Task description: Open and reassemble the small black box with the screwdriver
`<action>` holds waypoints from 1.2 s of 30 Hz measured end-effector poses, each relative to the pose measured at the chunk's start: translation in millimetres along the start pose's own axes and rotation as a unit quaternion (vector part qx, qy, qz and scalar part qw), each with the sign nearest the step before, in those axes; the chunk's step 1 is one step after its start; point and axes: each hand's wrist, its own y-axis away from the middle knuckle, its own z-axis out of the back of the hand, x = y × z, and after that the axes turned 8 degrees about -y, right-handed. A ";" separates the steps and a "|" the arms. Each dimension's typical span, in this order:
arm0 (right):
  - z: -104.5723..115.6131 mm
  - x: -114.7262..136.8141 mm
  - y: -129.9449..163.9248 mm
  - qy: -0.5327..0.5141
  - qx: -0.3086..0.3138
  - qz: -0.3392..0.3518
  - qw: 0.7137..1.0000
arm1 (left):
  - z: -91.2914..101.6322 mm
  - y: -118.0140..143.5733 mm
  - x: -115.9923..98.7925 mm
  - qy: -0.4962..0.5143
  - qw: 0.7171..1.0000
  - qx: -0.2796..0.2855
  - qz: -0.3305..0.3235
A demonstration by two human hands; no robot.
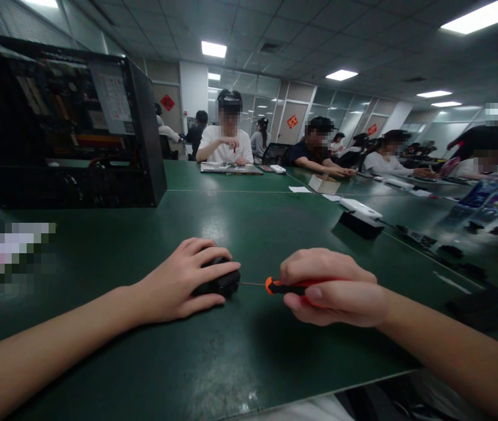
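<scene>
My left hand [187, 280] lies over a small black object [222, 282] on the green table [231, 362], its fingers curled around it and pressing it down. My right hand [330, 289] is closed around an orange-and-black screwdriver [280, 286]. The screwdriver's thin shaft points left and its tip reaches the black object's right side. Most of the black object is hidden under my fingers.
An open black computer case [64, 123] stands at the back left. A black box with a white top [360, 217] and small dark parts [450, 251] lie to the right. Several other people sit working along the far side of the table.
</scene>
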 end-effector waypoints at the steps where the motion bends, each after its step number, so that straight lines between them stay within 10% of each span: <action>1: -0.2 -0.2 -0.1 0.008 0.005 0.005 1.000 | 0.2 -0.2 -0.3 -0.003 1.000 -0.001 0.004; 23: -1.2 -11.9 2.5 0.002 -0.009 -0.007 1.000 | -6.2 1.7 4.7 0.068 0.997 0.006 0.030; 27: -12.8 -30.8 11.2 -0.009 -0.180 -0.217 0.959 | -7.5 0.1 3.8 0.067 0.995 0.004 0.072; 31: -26.2 -55.5 23.8 -0.070 -0.221 -0.442 0.866 | -6.1 -1.7 -0.2 0.047 0.992 -0.007 0.115; 36: -33.9 -68.8 39.1 -0.066 -0.241 -0.448 0.858 | 0.3 -1.0 -3.8 0.052 0.984 -0.028 0.166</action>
